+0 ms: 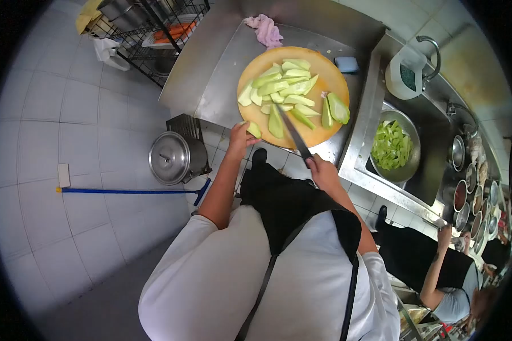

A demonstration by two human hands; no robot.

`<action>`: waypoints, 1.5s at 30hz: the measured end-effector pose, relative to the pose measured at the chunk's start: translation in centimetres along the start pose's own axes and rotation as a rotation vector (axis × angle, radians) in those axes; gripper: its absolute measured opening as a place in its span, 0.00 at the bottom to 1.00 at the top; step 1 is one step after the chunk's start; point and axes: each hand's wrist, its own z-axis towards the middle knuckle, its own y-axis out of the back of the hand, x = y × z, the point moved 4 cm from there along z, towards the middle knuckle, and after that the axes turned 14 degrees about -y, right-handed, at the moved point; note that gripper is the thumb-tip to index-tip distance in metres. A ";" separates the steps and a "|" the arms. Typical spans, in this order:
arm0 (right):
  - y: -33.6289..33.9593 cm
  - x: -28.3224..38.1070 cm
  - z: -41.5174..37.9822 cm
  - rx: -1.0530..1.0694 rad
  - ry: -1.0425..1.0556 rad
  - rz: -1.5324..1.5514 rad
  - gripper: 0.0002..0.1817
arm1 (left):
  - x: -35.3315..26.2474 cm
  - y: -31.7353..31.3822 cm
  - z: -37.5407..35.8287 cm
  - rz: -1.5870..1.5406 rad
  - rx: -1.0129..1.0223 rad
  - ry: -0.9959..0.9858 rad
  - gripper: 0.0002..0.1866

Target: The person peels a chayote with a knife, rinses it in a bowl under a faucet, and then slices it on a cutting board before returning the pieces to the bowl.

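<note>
My left hand (240,139) is closed around a pale green vegetable piece (253,130), which looks like chayote, at the near left edge of a round cutting board (324,79). In my right hand (322,170) is the dark handle of a kitchen knife (294,131). Its blade points away from me across the board, with the tip among the cut wedges (274,86). Several such wedges lie heaped over the board's middle. A larger rounded chunk (338,108) rests at the right side, beside a slimmer slice (327,113).
A pink cloth (264,30) and a blue sponge (347,64) lie on the steel counter (216,74). Right of it, a metal bowl of green slices (391,146) sits in the sink. A lidded pot (170,158) stands at left. Another person (432,264) works at right.
</note>
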 end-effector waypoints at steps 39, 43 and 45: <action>-11.5 2.2 -4.5 -0.397 -0.578 0.567 0.20 | -4.3 -7.8 3.7 1.190 1.382 -1.076 0.13; -11.3 4.4 -3.7 -0.428 -0.551 0.451 0.19 | -4.4 -6.4 5.4 1.127 1.344 -1.203 0.10; -12.4 4.4 -3.7 -0.455 -0.550 0.412 0.18 | -5.4 -5.7 6.3 1.163 1.342 -1.147 0.11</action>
